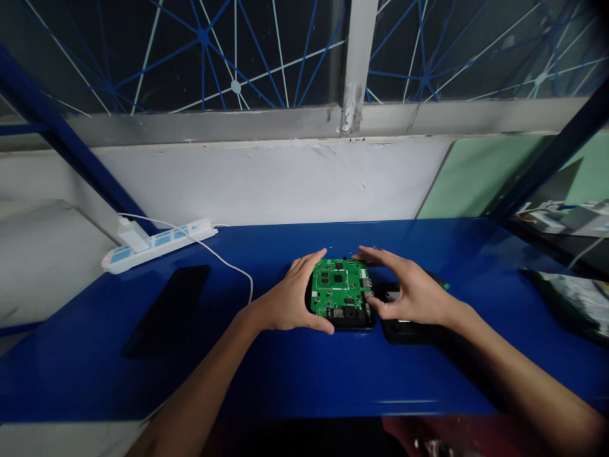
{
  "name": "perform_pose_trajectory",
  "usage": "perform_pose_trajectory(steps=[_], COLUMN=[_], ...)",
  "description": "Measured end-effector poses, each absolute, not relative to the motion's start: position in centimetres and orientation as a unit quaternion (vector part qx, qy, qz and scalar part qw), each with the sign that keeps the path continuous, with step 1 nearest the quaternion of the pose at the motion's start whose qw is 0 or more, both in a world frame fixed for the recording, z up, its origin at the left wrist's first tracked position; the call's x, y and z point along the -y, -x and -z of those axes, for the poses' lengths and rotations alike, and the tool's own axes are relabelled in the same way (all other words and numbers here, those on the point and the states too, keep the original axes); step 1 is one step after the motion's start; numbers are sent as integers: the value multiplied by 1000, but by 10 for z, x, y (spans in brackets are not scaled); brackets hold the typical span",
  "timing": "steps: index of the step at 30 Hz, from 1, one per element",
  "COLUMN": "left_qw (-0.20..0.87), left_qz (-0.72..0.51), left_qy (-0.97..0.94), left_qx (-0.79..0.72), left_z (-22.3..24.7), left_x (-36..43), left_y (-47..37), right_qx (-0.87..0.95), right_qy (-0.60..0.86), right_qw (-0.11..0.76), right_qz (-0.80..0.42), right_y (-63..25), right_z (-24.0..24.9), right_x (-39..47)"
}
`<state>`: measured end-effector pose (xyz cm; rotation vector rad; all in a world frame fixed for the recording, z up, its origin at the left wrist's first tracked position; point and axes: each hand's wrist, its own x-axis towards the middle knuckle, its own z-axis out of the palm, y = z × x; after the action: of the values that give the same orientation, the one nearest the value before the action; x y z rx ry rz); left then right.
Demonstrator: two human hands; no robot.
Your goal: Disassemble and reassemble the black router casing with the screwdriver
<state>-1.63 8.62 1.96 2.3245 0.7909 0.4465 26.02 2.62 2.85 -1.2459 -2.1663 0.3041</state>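
Observation:
A green circuit board (pixel 339 293) lies in a shallow black casing (pixel 352 324) on the blue table. My left hand (pixel 284 301) curves round its left side, fingers at the far left corner and thumb along the near edge. On the opposite side, my right hand (pixel 419 293) has its thumb against the metal ports and its fingers at the far right corner. Both hands grip the board and casing by the edges. Beneath my right hand rests another black casing part (pixel 409 333), mostly covered by the hand and its shadow.
To the left lies a flat black rectangular object (pixel 166 311). Behind it, a white power strip (pixel 190 236) holds a white plug (pixel 134 235), and a white cable (pixel 223 259) trails across the table (pixel 304 381). A shiny plastic bag (pixel 573 298) sits at far right.

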Motion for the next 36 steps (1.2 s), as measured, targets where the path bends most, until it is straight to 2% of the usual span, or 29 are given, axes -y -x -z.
perform_pose_trajectory(steps=[13, 28, 36], left_qw=[296, 216, 194], left_qz=[-228, -320, -312], left_qy=[-881, -883, -891], left_qx=[-289, -267, -267], left_z=[-24, -15, -7], left_x=[-80, -83, -86], left_y=[14, 9, 7], right_qx=[821, 850, 850], right_qy=[452, 450, 449], right_qw=[332, 260, 270], right_qz=[-104, -86, -56], right_y=[-262, -253, -250], right_z=[-29, -27, -20], right_x=[-24, -22, -26])
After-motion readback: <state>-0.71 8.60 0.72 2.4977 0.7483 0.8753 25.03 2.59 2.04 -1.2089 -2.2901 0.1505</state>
